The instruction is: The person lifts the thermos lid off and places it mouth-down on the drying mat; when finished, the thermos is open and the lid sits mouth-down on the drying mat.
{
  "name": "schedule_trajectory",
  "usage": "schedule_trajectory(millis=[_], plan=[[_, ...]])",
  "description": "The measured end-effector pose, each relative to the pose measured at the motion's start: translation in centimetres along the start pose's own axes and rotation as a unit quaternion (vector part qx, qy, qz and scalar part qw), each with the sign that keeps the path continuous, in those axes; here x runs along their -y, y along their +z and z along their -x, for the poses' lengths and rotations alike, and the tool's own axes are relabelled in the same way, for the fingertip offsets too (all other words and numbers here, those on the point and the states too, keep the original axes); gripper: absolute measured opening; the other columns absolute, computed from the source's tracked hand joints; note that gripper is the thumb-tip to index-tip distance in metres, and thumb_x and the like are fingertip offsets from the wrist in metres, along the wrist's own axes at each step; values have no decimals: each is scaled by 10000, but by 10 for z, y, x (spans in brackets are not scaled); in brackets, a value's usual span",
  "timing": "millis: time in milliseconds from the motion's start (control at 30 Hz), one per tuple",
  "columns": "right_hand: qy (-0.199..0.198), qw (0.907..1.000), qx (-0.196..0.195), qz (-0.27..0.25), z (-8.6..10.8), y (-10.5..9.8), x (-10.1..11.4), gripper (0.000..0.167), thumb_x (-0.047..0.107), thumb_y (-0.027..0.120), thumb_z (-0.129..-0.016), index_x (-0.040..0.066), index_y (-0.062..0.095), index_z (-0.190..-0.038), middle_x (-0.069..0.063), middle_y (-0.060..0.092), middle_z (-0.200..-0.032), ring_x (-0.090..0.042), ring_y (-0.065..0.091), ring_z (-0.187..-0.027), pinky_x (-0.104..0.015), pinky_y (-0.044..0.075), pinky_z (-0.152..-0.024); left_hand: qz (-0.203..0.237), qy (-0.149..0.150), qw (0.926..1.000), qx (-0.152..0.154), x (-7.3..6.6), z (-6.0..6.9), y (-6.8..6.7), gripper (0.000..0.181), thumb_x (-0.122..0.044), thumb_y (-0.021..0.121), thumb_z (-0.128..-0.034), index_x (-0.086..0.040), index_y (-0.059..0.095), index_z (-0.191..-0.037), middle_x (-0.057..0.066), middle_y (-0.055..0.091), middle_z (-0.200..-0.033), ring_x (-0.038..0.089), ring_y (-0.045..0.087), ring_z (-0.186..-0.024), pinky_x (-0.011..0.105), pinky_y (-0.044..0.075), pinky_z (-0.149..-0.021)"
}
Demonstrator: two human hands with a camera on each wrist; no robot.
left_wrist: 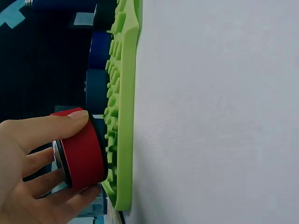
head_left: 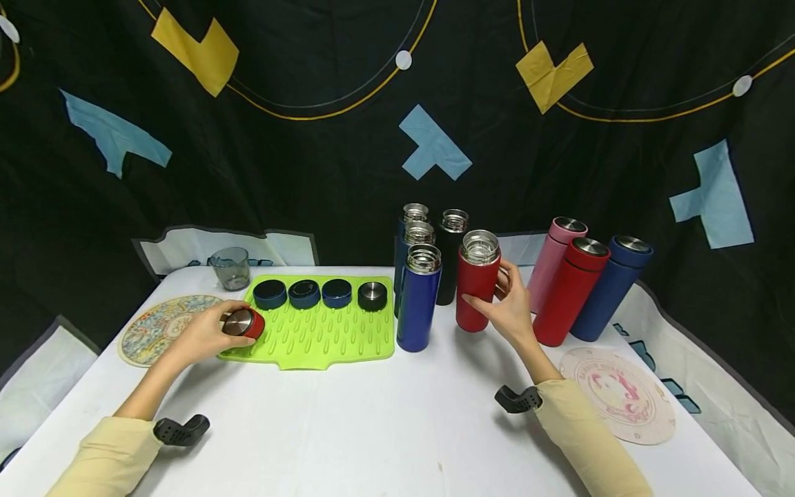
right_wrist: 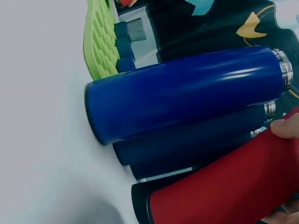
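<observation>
Tan sleeves [head_left: 105, 455] up close, left hand [head_left: 208, 335] has its fingers pinching a red lid [head_left: 247, 324] at the green mat's [head_left: 329, 342] nine o'clock end; right hand's [head_left: 512, 308] gripping a lidless red bottle [head_left: 475, 279], mouth up, roughly three o'clock from the lid.

Eight bottles [head_left: 418, 304] are crowding the middle and right: three blue open bottles [head_left: 416, 314], one black open bottle [head_left: 448, 266], one red open bottle [head_left: 475, 291], then, farther right, one pink capped bottle [head_left: 553, 266], one red capped bottle [head_left: 566, 297] and one blue capped bottle [head_left: 610, 293]. Five loose lids [head_left: 304, 295] are showing at left: three blue lids [head_left: 337, 295], one black lid [head_left: 373, 298], one red lid [head_left: 251, 326]. One green mat [head_left: 329, 338] and one glass cup [head_left: 233, 276] are occupying the left too. Two round mats [head_left: 624, 400] are lying left and right. Two hands [head_left: 208, 333] are reaching in. On the far curtain [head_left: 310, 179], two yellow patches [head_left: 545, 79] and three blue patches [head_left: 435, 143] are showing.
</observation>
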State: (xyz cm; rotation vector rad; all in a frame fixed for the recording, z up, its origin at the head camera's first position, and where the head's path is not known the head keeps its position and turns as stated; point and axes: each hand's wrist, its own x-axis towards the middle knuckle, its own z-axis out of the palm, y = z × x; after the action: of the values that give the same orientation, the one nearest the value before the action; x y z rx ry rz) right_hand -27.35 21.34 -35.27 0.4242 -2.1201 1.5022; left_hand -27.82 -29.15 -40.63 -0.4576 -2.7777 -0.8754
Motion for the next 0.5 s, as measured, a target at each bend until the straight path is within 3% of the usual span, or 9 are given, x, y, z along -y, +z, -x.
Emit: schedule_trajectory(millis=[433,500], plan=[[780,9950,-347,-513,-20,29,-10,724,-42,767,-758,-71,328,-1334,-284,564,-1253,-384,573,-1099,-479,480,-953,-263,-74,9996,10,8,-8,10,722,-198,852,-722,107,504,-1277,371,531,-1207,517,542,-1062,592,483,-854],[895,9934,-423,-573,-25,33,-20,738,-25,784,-754,-56,335,-1338,-281,560,-1263,-388,569,-1118,-480,483,-949,-289,-116,9995,20,10,-8,11,720,-206,847,-728,101,503,-1282,368,532,-1209,516,541,-1066,592,483,-855]])
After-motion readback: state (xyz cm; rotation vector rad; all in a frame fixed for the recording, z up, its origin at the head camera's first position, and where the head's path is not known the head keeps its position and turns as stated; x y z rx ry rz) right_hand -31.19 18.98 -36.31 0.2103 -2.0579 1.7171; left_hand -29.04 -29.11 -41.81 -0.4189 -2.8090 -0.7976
